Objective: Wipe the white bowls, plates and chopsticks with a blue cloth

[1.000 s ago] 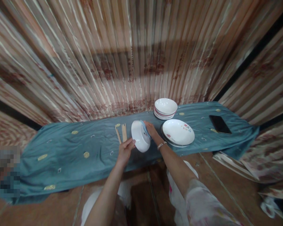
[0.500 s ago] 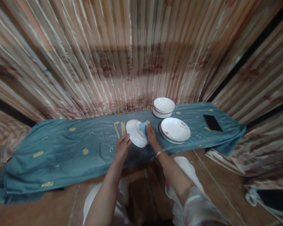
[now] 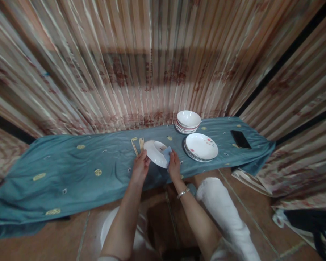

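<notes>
A white plate (image 3: 153, 153) is held tilted above the table, its underside with the foot ring facing up. My left hand (image 3: 141, 164) grips its left rim, fingers closed. My right hand (image 3: 175, 165) is closed on a light blue cloth (image 3: 167, 153) pressed against the plate's right side near the foot ring. Several wooden chopsticks (image 3: 141, 144) lie just behind my left hand, partly hidden by the plate. Right of my right hand stands a stack of white plates (image 3: 199, 145) with a floral pattern.
Behind the plates is a stack of white bowls (image 3: 188, 119). A black phone-like slab (image 3: 241, 139) lies at the table's right end. The teal tablecloth (image 3: 78, 174) covers the long narrow table, with a pleated curtain (image 3: 152, 65) close behind.
The held plate has tilted flatter, and the blue cloth has moved slightly down along its right side. The whole view has shifted a little.
</notes>
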Action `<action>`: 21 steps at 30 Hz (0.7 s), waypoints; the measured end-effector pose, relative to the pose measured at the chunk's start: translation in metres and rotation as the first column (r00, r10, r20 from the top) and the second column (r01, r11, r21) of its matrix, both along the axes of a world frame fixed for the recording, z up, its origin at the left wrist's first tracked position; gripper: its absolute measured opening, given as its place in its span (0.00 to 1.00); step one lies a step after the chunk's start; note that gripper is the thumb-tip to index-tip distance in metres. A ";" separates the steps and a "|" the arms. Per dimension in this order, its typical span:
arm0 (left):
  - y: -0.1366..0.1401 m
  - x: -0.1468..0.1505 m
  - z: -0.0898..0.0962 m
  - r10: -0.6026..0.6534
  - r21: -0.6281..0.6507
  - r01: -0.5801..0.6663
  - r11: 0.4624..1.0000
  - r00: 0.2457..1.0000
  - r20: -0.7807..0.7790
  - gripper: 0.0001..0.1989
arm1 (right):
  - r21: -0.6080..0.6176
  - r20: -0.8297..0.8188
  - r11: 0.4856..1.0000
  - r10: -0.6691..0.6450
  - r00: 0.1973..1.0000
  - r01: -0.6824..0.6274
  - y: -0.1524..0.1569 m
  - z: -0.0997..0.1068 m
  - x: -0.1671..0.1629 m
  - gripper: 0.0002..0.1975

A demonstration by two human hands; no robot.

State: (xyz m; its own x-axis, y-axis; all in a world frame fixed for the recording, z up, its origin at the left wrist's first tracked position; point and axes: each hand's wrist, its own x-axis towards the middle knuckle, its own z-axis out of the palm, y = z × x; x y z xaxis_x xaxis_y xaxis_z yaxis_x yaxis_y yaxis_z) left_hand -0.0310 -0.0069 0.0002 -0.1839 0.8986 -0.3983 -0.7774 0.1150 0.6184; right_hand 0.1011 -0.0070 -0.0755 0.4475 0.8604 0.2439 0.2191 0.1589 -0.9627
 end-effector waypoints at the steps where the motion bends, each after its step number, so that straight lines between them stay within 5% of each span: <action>1: 0.000 0.000 0.000 0.005 -0.007 -0.005 1.000 1.000 0.003 0.06 | 0.007 0.026 1.000 0.000 1.000 0.000 -0.004 0.002 -0.002 0.25; 6: -0.001 0.000 0.000 -0.008 0.015 0.008 1.000 1.000 -0.008 0.06 | 0.069 0.243 0.997 0.021 0.970 -0.039 -0.027 0.014 -0.011 0.26; 13: -0.001 0.000 -0.011 -0.057 0.084 0.067 0.994 0.991 -0.119 0.07 | 0.103 0.577 0.981 0.077 0.813 -0.165 -0.043 0.031 -0.019 0.27; 21: -0.005 0.004 -0.010 -0.038 0.119 0.055 0.991 0.988 -0.147 0.11 | 0.093 0.694 0.965 0.113 0.711 -0.244 -0.025 0.050 -0.023 0.28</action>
State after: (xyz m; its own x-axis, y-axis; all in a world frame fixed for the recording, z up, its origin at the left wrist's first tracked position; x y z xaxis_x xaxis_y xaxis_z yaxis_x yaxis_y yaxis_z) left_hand -0.0267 -0.0119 -0.0102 -0.1883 0.9478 -0.2573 -0.6744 0.0657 0.7354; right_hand 0.0781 -0.0324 -0.0254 -0.0526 0.8236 0.5648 0.7519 0.4049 -0.5204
